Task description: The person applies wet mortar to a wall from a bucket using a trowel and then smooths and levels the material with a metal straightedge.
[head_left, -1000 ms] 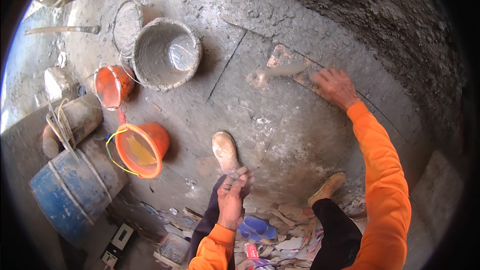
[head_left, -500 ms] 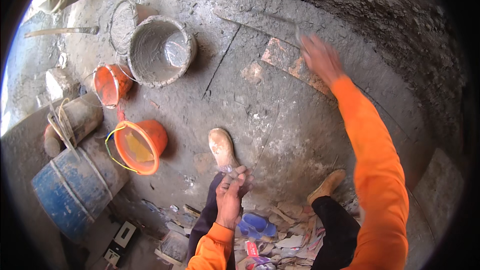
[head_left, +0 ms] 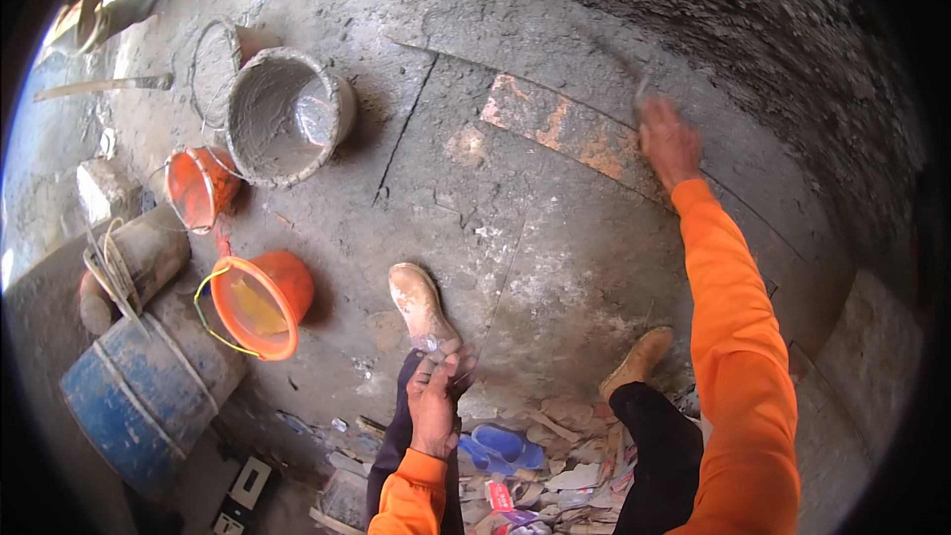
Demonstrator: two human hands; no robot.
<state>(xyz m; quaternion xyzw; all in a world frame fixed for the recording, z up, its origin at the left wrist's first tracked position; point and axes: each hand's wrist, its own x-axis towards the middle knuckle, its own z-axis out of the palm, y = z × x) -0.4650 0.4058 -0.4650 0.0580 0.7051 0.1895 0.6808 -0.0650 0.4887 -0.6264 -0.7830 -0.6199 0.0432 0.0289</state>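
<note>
A blurry grey tool [head_left: 643, 90] was at the frame's upper right, held in my right grip [head_left: 671, 146], near grey mud [head_left: 540, 35]. My left grip [head_left: 435, 401] curled, low in the middle; I couldn't tell if it held anything.

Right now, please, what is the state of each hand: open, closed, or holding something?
Left hand: partly curled; whether it holds anything cannot be told.
Right hand: closed on a grey tool, mostly hidden and blurred.
</note>
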